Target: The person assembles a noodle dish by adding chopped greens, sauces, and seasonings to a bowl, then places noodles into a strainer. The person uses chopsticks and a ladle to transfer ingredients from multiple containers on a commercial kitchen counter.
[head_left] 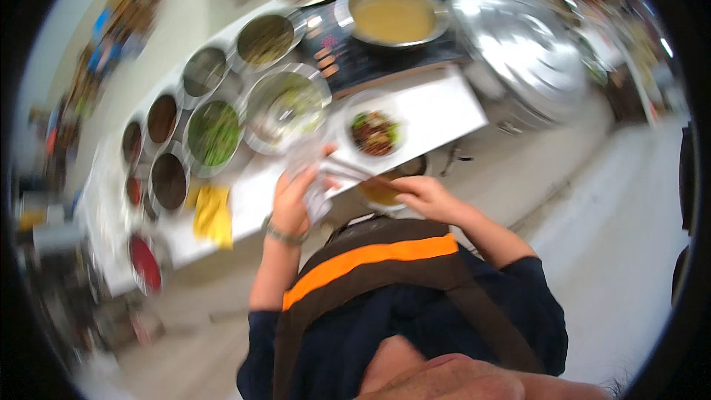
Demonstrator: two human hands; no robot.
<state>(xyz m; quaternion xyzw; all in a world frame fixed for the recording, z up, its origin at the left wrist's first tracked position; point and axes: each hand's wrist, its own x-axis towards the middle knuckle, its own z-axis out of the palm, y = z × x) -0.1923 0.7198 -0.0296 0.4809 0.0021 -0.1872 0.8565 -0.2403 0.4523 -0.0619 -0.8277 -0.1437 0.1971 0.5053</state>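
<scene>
My left hand (290, 201), with a bracelet at the wrist, is closed around a clear, crumpled-looking plastic piece (317, 196), blurred so that I cannot tell whether it is a bag or a cup. From my right hand (426, 197) a pair of chopsticks (374, 180) points left toward that plastic; its tips are smeared by motion. Just beyond the hands a white bowl (404, 141) sits on the counter, filled with dark sauce, greens and a pale topping (375, 133). Below the chopsticks a container of yellowish liquid (381, 194) shows in part.
Metal pots line the white counter (448, 107) on the left, one with green vegetables (215, 133). A wide pot of yellowish broth (392, 18) stands on a black cooktop (348, 67). A big metal lid (518, 44) is at right, a yellow cloth (213, 215) at the front edge.
</scene>
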